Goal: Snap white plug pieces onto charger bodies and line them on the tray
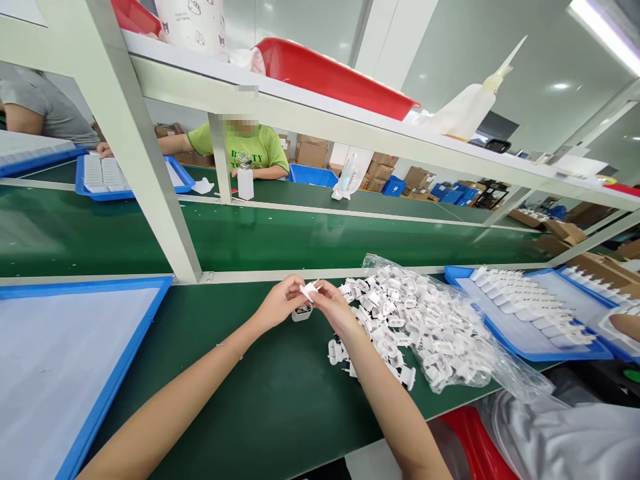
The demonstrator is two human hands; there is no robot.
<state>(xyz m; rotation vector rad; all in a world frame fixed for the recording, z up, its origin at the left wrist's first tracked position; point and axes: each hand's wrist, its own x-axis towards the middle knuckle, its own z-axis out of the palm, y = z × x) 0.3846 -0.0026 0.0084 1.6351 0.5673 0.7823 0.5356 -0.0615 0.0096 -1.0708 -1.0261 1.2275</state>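
Over the green tabletop (225, 400), my left hand (280, 300) and my right hand (331, 305) meet with fingers pinched around one small white plastic part (309, 291). Thin prongs seem to stick out of the part toward my right fingers. Just beneath it stands a small white open housing (301, 315) with something dark and yellowish inside, too small to name. To the right of my right hand, many similar white plastic parts (395, 313) spill out of a clear plastic bag (450, 373).
A blue-rimmed tray (165, 293) lies at left. Trays with rows of white parts (530, 307) stand at right, near another person's hand (627, 325). A metal post (150, 167) and a shelf with a red tray (325, 77) rise in front. A person in green (255, 150) sits opposite.
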